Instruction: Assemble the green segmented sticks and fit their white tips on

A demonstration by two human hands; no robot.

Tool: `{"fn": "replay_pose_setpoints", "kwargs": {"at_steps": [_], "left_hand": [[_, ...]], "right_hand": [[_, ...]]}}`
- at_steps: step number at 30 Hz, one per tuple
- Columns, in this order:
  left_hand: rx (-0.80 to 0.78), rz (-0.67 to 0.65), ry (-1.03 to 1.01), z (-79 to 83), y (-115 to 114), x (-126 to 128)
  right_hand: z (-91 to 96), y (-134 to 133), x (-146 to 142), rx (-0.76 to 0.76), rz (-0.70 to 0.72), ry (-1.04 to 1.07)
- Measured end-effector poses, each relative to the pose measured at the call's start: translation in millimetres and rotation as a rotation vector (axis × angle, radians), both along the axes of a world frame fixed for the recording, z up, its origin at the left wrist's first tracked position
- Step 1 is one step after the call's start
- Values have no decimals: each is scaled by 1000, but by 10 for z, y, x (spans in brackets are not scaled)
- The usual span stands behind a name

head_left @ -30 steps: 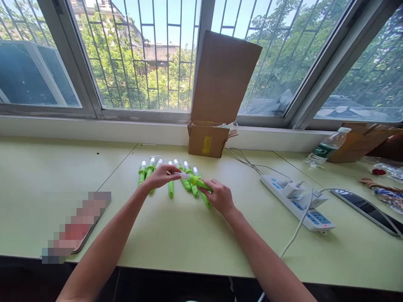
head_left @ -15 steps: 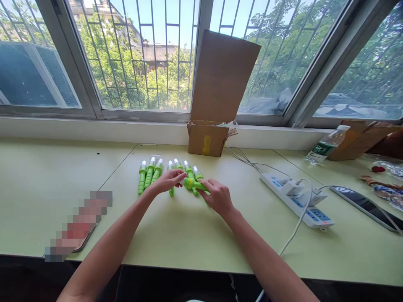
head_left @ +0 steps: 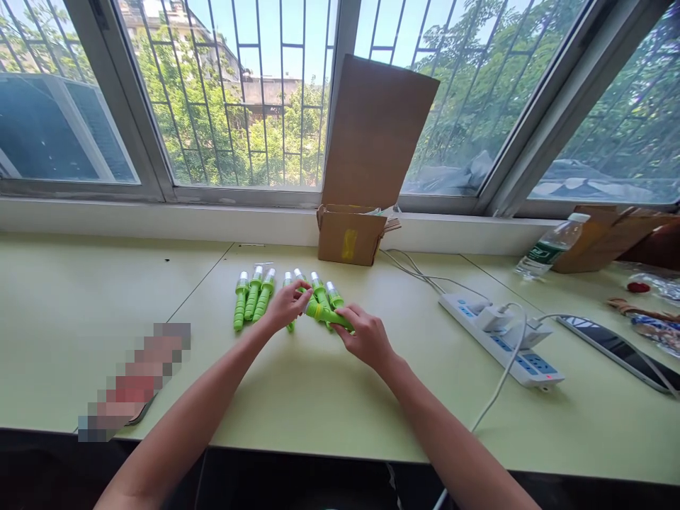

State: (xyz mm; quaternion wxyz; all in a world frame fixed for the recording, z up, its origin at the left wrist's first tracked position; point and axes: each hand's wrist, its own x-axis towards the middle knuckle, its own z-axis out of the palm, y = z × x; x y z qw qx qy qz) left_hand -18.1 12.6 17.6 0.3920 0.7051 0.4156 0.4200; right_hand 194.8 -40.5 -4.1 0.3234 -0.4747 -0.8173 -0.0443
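My right hand is closed around the body of a green ribbed stick, shaped like a bamboo stalk. The fingers of my left hand pinch its pale left end, which they partly hide. It is held tilted above the table. Behind my hands lie more green sticks with clear tips. Several form a group left of my left hand, such as one green stick. Others lie just behind the held one, among them another green stick, partly covered by my hands.
An open cardboard box stands by the window. To the right are a white power strip with chargers and cables, a phone and a water bottle. A blurred-out flat item lies at the front left of the pale green table.
The held stick has turned slightly, and my left fingers have shifted a little up on its end. The sticks on the table have stayed in place.
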Motion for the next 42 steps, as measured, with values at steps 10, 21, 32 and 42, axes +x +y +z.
{"fn": "replay_pose_setpoints", "kwargs": {"at_steps": [10,21,32,42], "left_hand": [[36,-46,-62,-26,-20,55],[8,21,-144,53,-64,44],[96,40,-188,90,-56,71],[143,198,-135,230,418,-148]], "right_hand": [[25,-29,-6,-164,29,-21],[11,-49,-52,-164,137,140],[12,-94,-154,-226,-3,63],[26,-136,-173,-121,6,252]]}}
